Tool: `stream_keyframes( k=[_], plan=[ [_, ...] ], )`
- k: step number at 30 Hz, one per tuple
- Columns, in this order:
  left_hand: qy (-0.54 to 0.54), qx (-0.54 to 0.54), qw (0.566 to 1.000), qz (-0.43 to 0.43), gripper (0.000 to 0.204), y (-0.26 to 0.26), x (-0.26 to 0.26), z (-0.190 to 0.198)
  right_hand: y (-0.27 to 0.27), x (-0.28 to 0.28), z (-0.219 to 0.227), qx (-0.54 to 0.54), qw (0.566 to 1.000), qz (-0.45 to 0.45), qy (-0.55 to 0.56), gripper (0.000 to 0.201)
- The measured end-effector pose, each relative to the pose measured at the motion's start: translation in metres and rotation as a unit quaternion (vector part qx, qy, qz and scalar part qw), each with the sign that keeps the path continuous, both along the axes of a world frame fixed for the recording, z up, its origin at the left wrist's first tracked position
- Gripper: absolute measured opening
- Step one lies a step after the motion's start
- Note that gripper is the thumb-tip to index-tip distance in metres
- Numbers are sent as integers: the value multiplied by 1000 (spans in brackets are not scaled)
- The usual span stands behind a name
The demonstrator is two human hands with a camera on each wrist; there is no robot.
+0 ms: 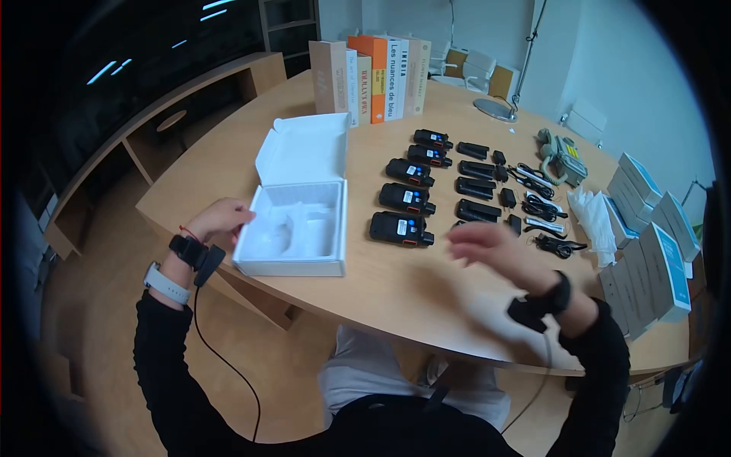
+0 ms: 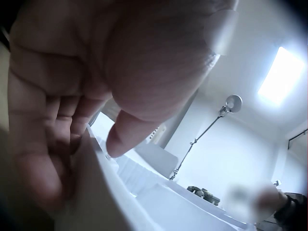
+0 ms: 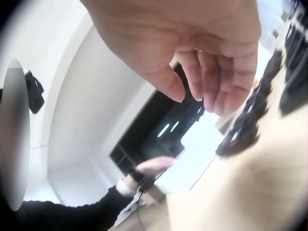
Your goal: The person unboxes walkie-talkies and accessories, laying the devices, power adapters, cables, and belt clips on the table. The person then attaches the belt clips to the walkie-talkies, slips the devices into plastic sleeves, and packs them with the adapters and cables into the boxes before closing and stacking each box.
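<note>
- A left hand [image 1: 217, 217] is pinching the open white box [image 1: 289, 268] by its left wall, thumb inside the rim, fingers bending down the outside.
- The box is sitting near the table's edge, its lid [image 1: 308, 148] standing up at the far side. It is probably light and fairly stiff, though thin walls could dent; the rim is offering the safest hold, and the moulded tray inside is looking flimsier.
- Books [image 1: 373, 80] are standing beyond the box, slightly right.
- Five black radios [image 1: 402, 198] are lying in a column just right of the box. They are likely rigid and heavier for their size, best taken around the body rather than by the stub end.
- A right hand [image 1: 495, 251] is hovering well right of the box, fingers loosely bent and apart from the thumb, holding nothing. It is partly hiding the nearest black holders [image 1: 476, 188].
- Farther right of the box, coiled cables [image 1: 541, 206] are lying close together and could snag; a corded telephone [image 1: 567, 164], crinkled plastic bags [image 1: 594, 221] and upright cartons [image 1: 643, 282] are crowding that side.
</note>
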State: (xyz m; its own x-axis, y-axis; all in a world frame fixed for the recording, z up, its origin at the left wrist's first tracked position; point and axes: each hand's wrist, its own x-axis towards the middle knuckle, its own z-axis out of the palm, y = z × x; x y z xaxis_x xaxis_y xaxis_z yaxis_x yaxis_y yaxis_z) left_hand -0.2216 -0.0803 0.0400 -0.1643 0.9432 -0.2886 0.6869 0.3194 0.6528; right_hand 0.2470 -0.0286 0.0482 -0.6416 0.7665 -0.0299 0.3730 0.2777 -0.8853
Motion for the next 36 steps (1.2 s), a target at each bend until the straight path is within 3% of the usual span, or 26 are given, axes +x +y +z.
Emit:
stream_keyframes(
  k=[3, 4, 5, 6, 8, 10, 12, 14, 17, 19, 23, 24, 31, 34, 36],
  plan=[
    [-23, 5, 1000, -17, 31, -22, 17, 1, -5, -84, -2, 3, 998, 52, -34, 32],
    [-21, 26, 999, -35, 32, -22, 13, -4, 12, -106, -20, 11, 998, 57, 18, 32],
    [-19, 46, 997, -50, 34, -20, 7, -11, 21, -130, -20, -48, 996, 27, 71, 33],
    [-38, 78, 995, -41, 34, -18, 6, -14, 33, -151, -17, -6, 997, 2, 75, 35],
    [-106, 140, 984, -34, 38, 0, -13, -28, 59, -183, -11, -28, 992, -62, 106, 37],
    [-171, 123, 975, 70, 50, 13, -18, -25, 82, -202, -2, -60, 985, -89, 134, 35],
    [-207, 126, 965, 104, 61, 26, -26, -30, 124, -221, -11, -69, 979, -134, 141, 26],
    [-263, 104, 954, 102, 60, 47, -36, -44, 143, -225, -17, -119, 970, -140, 158, 24],
    [-415, 107, 903, -4, 45, 54, -22, -42, 161, -225, -28, -230, 934, -147, 232, 24],
    [-411, 119, 904, -4, 37, 66, -27, -52, 157, -218, -24, -273, 931, -76, 228, 20],
    [-374, 134, 917, 29, 32, 52, -16, -37, 152, -211, -7, -320, 917, -31, 234, 17],
    [-387, 133, 912, 2, 42, 56, -23, -41, 152, -210, -3, -326, 915, -21, 236, 16],
    [-484, 135, 864, 21, 58, 41, -14, -26, 159, -205, -9, -332, 907, 30, 257, 13],
    [-427, 196, 883, 24, 54, 32, -7, -22, 147, -200, 0, -330, 901, 50, 277, 16],
    [-404, 222, 887, -20, 51, 35, -18, -29, 127, -197, 14, -319, 899, 80, 290, 24]
  ],
)
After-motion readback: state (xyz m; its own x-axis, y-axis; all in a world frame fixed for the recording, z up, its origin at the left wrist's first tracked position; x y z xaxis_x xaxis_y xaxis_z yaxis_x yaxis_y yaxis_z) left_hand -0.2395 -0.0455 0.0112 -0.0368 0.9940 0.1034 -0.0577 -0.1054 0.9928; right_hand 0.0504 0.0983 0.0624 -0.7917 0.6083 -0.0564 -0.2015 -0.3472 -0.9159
